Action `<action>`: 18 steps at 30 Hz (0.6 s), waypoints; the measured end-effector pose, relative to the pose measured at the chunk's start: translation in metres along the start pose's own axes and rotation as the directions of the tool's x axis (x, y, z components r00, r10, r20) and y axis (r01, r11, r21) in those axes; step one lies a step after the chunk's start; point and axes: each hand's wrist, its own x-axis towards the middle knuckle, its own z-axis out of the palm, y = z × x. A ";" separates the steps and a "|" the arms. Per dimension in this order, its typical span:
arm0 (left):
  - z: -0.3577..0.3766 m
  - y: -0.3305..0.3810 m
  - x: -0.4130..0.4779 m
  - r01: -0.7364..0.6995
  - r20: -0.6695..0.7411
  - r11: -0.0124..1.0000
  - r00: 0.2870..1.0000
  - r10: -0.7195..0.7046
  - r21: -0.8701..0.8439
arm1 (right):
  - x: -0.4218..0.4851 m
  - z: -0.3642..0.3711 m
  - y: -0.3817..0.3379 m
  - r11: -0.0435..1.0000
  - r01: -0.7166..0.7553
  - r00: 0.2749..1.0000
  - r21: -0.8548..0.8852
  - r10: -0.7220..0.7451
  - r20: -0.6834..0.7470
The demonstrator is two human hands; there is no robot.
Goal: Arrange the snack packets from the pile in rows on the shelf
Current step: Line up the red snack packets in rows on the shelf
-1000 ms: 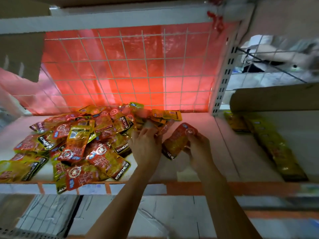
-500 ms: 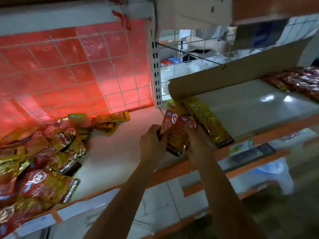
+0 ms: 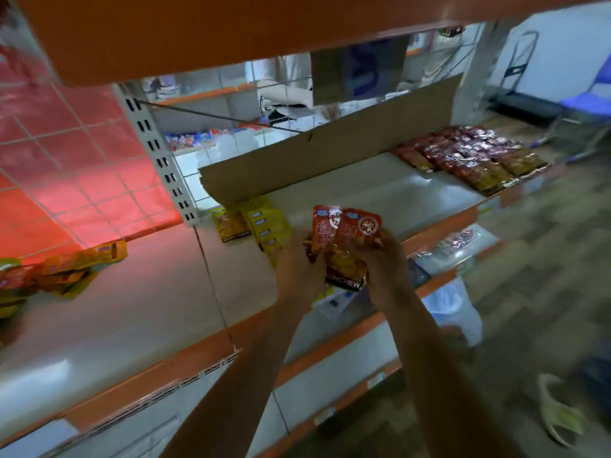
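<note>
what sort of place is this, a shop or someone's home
Most likely a small shop: a long shelf with an orange price-strip edge, a slotted upright, and identical snack packets laid out in rows: yellow packets and, farther right, dark red packets.

The left hand (image 3: 297,276) and right hand (image 3: 386,262) have carried the red snack packets (image 3: 347,233) rightward, away from the pile (image 3: 49,272), to just right of the yellow packet row (image 3: 264,226).

head: 1 view | worn, tilted | looks forward-down, close over shelf (image 3: 125,312) front edge
</note>
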 end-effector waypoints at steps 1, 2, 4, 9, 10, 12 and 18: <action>0.015 0.006 0.001 -0.012 0.010 1.000 1.000 0.012 -0.002 | 0.005 -0.014 -0.002 1.000 -0.006 1.000 -0.002 0.006 -0.017; 0.029 0.013 0.001 -0.024 0.021 1.000 0.999 0.024 0.004 | 0.010 -0.028 -0.004 1.000 -0.013 0.999 -0.015 0.013 -0.035; 0.056 0.025 0.002 -0.032 0.045 0.999 0.998 0.032 0.009 | 0.022 -0.054 -0.007 0.997 -0.003 0.998 -0.079 -0.002 -0.064; 0.110 0.051 0.002 -0.044 0.090 0.999 0.995 0.046 -0.025 | 0.042 -0.105 -0.014 0.999 0.018 0.988 -0.043 -0.024 -0.153; 0.120 0.056 0.003 -0.037 0.107 0.999 0.993 0.042 -0.040 | 0.045 -0.115 -0.015 0.998 0.029 0.987 -0.050 -0.037 -0.159; 0.134 0.061 0.007 -0.021 0.130 0.999 0.991 0.027 -0.047 | 0.050 -0.127 -0.013 0.998 0.036 0.985 -0.050 -0.044 -0.167; 0.176 0.069 0.028 -0.026 0.152 0.999 0.988 0.031 -0.033 | 0.082 -0.151 -0.013 0.995 0.024 0.968 -0.101 -0.049 -0.247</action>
